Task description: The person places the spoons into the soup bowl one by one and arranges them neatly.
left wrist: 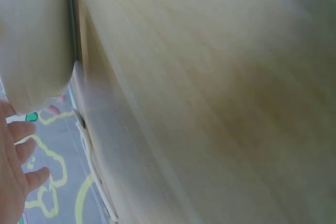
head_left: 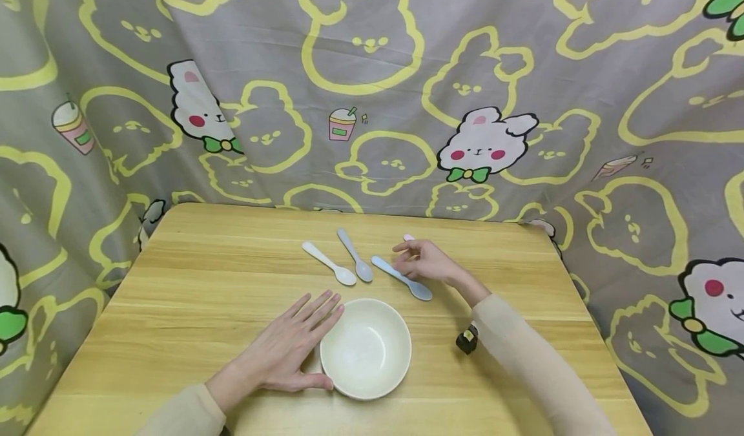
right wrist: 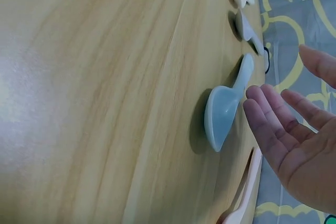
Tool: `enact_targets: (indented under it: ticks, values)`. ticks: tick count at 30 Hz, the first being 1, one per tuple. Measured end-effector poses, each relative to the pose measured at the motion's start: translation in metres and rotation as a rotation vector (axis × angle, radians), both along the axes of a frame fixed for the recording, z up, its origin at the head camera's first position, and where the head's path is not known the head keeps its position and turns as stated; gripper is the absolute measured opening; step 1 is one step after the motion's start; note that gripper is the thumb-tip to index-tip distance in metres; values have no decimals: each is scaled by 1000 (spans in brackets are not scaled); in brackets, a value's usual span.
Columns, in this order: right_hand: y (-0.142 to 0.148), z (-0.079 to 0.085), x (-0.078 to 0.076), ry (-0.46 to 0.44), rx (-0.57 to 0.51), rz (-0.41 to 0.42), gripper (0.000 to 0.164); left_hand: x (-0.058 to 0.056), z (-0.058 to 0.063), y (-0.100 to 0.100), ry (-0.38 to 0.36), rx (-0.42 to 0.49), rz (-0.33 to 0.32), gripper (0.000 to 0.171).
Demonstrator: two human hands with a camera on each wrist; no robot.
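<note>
A cream bowl [head_left: 366, 352] stands upright on the table. At its left side lies my left hand [head_left: 293, 345], fingers straight and spread, with the thumb and index finger at the bowl's edge. Beyond the bowl my right hand [head_left: 427, 260] hovers over the blue spoon [head_left: 421, 290], its fingers loosely bent and holding nothing. In the right wrist view the fingertips are close beside that spoon's handle; contact cannot be told. A pink spoon [right wrist: 245, 192] lies on the hand's other side, mostly hidden by it in the head view.
Left of the blue spoon lie a greyish-lavender spoon [head_left: 363, 270] and a white spoon [head_left: 345, 276]. A small black object [head_left: 467, 339] shows beside the right sleeve. The wooden table [head_left: 192, 281] meets a patterned grey curtain [head_left: 279, 184] at its back and sides.
</note>
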State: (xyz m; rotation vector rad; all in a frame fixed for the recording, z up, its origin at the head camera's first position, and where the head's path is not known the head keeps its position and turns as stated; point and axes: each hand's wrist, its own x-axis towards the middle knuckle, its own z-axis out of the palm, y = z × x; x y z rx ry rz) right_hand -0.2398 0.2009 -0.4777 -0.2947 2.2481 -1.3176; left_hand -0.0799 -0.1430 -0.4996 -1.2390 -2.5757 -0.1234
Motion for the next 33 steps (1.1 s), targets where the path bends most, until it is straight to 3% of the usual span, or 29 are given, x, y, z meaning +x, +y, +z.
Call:
enact_targets:
  ticks: [13, 20, 33]
  values:
    - [-10, -7, -12, -42, 54, 41, 51, -1, -1, 0, -1, 12, -12, 116]
    - [-15, -10, -16, 5, 116, 90, 49, -1, 0, 0, -8, 4, -11, 116]
    - [-25, -15, -25, -22, 180, 75, 42, -1, 0, 0, -24, 16, -8, 115]
